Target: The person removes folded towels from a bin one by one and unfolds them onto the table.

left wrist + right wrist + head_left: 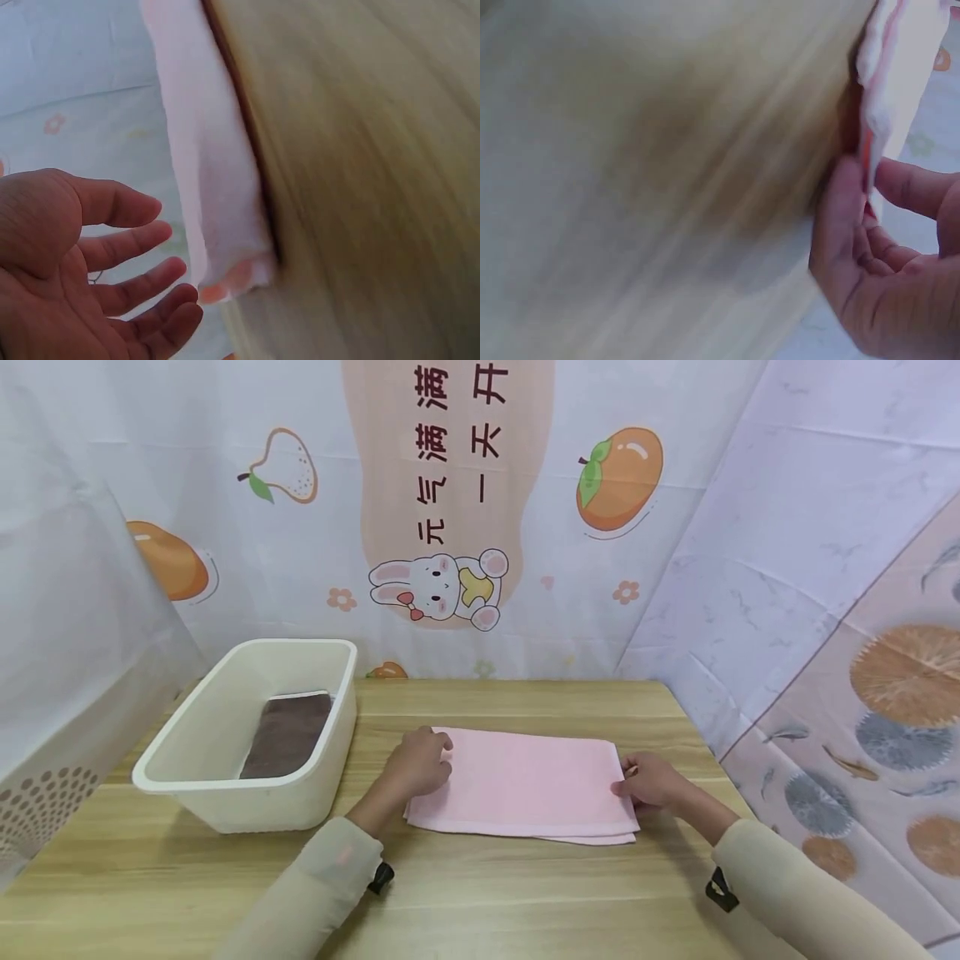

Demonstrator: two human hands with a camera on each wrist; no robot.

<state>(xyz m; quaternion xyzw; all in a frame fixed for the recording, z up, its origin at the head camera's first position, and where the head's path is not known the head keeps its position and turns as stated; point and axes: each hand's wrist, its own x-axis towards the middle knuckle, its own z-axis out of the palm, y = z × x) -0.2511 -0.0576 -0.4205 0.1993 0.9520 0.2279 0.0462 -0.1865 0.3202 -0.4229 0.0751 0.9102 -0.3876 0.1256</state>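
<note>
A folded pink cloth (532, 781) lies flat on the wooden table, its lower layer showing at the front right edge. At its left end, the left hand (422, 763) has its fingers spread; in the left wrist view this hand (97, 270) is beside the cloth's edge (217, 165) with relaxed, apart fingers. The right hand (651, 781) pinches the cloth's right edge. In the right wrist view the thumb and fingers of that hand (889, 247) are on both sides of the cloth edge (885, 97).
A white plastic basin (262, 806) stands at the left of the table (525, 902), with a brown folded cloth (288, 735) inside. Behind the table hangs a printed curtain (300, 552); another patterned curtain (825, 710) runs along the right side.
</note>
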